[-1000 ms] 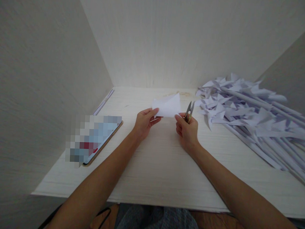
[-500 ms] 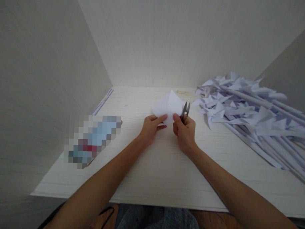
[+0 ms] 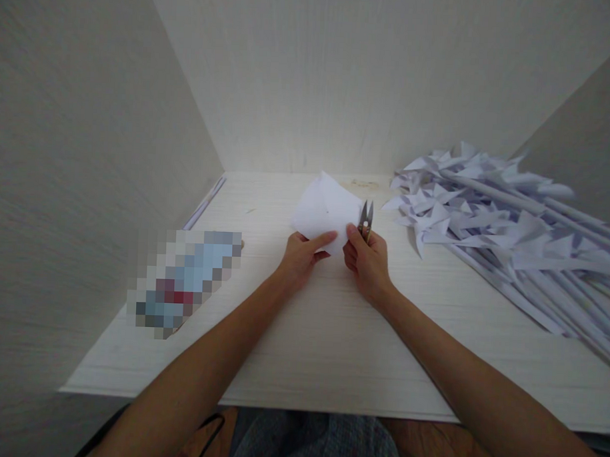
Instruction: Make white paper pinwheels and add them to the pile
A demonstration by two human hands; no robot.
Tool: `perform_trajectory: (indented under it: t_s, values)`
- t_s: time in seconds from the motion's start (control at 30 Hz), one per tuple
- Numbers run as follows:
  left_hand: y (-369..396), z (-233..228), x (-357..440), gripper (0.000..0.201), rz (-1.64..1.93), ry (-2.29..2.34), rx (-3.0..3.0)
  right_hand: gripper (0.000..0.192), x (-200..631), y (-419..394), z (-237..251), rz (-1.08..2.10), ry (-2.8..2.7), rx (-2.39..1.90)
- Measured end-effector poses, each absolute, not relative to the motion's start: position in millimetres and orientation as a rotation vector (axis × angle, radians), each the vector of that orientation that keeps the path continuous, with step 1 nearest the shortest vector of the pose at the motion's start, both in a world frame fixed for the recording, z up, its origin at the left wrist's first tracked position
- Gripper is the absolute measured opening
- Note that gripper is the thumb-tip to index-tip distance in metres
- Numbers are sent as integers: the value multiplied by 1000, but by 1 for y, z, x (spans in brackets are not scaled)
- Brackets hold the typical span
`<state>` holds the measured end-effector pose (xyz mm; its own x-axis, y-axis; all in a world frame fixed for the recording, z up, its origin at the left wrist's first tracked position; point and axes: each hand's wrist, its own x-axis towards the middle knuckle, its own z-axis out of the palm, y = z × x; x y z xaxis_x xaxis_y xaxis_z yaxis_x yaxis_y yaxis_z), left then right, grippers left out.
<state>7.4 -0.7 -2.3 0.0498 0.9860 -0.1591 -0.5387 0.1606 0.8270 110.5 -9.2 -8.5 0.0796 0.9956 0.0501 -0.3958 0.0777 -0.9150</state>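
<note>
Both hands pinch a white paper (image 3: 326,209) held just above the desk (image 3: 331,336): the left hand (image 3: 300,256) at its lower edge, the right hand (image 3: 368,261) at its right side while also clasping snips (image 3: 365,220), blades up. A pile of paper pinwheels (image 3: 495,228) lies to the right, a blurred flat thing (image 3: 186,278) to the left, both well apart from the hands.

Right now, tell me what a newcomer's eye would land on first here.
At the middle of the pale wooden desk, the left hand and right hand pinch a folded white paper sheet between them, and the right hand also grips small metal snips. To the right sprawls a big heap of white paper pinwheels on rolled paper sticks.
</note>
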Motion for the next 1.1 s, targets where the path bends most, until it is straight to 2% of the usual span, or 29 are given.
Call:
perform_trajectory:
  t_s: [0.17,0.23,0.67,1.1]
  values:
    - [1,0,7,22,1435,853,535,12,110,-11,-6,1426,-942,-894]
    - [2,-1,6,23,1467,845,521,10,110,-12,-8,1429,-983,-913]
    - [1,-2,7,25,1517,923,635,22,110,-6,-19,1116,-1213,-1052]
    - [3,-7,9,24,1521,1046,776,27,110,-7,-17,1050,-1190,-1118]
